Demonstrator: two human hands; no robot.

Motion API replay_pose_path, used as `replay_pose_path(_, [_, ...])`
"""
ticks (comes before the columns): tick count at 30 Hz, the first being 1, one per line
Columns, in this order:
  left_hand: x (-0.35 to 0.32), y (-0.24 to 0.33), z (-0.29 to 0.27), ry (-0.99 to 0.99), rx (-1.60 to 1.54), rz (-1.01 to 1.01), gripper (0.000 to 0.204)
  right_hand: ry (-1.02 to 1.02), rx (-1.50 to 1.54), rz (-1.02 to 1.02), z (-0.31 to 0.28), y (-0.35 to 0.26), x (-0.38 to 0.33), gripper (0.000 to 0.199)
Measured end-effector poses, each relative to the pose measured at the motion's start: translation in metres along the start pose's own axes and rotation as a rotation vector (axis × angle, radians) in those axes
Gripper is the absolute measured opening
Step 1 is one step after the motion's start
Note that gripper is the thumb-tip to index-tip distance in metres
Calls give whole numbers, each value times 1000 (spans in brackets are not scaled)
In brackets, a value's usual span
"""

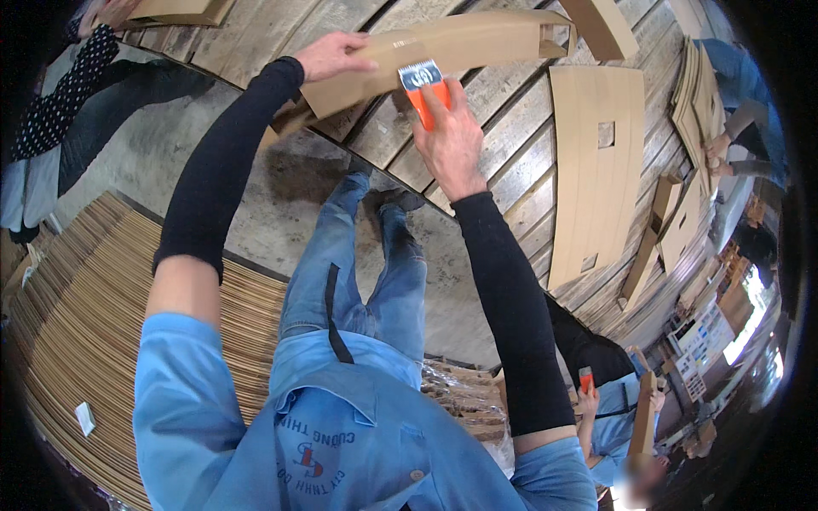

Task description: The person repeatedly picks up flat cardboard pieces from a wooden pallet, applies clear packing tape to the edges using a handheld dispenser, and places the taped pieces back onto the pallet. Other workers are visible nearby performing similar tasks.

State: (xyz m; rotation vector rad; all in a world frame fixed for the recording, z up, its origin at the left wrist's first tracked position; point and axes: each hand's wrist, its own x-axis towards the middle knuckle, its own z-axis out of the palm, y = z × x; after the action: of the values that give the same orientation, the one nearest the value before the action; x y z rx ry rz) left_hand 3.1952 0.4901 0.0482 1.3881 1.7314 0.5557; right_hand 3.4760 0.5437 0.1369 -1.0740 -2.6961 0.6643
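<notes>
A long, narrow folded cardboard box (464, 43) lies across the slatted wooden table in front of me, with a rectangular cut-out near its far right end. My left hand (335, 56) rests on the box toward its left end, fingers stretched out over the board. In my right hand (453, 140) is an orange tape dispenser (423, 92), gripped from behind with its toothed metal edge up against the near side of the box. The box's left end looks slightly smeared by motion, and I cannot make out any tape strip there.
A flat cardboard sheet (596, 170) with square cut-outs lies to the right, near narrow cardboard pieces (652, 243). Behind me on the left is a large stack of cardboard sheets (128, 315). Co-workers stand at the left, far right and lower right, one holding another orange dispenser (586, 381).
</notes>
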Motion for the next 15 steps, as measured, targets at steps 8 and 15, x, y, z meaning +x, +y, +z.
replay_pose_path(8, [5, 46, 49, 507, 718, 197, 41, -1, -49, 4, -4, -5, 31, 50])
replay_pose_path(15, [-7, 43, 49, 469, 795, 110, 56, -81, -19, 54, -6, -4, -13, 43])
